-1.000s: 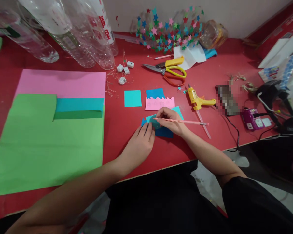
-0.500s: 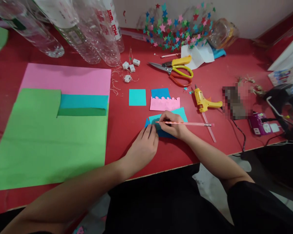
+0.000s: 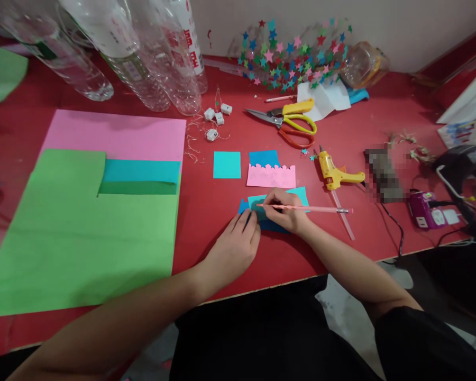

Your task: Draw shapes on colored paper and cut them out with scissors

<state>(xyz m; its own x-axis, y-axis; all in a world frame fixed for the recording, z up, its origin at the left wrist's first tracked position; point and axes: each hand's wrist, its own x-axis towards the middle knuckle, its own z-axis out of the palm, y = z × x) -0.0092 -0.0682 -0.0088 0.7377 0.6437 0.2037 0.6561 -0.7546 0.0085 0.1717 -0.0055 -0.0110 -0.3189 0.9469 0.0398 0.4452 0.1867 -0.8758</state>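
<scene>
My right hand (image 3: 287, 212) is closed around a pink pencil (image 3: 317, 208), its tip against a turquoise paper strip (image 3: 299, 197). Beside it, my left hand (image 3: 240, 238) lies flat, fingers stretched over the left end of the strip and of a blue paper piece (image 3: 275, 226) underneath. A notched blue corner (image 3: 243, 205) shows by the left fingertips. Just beyond the hands lies a pink paper strip (image 3: 272, 177) with a scalloped upper edge, partly over another blue piece (image 3: 264, 157). To its left is a turquoise square (image 3: 227, 165).
Scissors (image 3: 289, 124), a yellow cutter (image 3: 298, 107) and a yellow glue gun (image 3: 333, 172) lie right of centre. Large green paper (image 3: 79, 238) covers the left side. Plastic bottles (image 3: 143, 69) and star-covered strands (image 3: 289, 53) stand behind. A purple power adapter (image 3: 423, 209) sits at right.
The view has shifted slightly, so everything appears a little lower and further right. The turquoise strip looks slightly less tilted. Both hands keep nearly the same pose, pencil tip still on the strip.
</scene>
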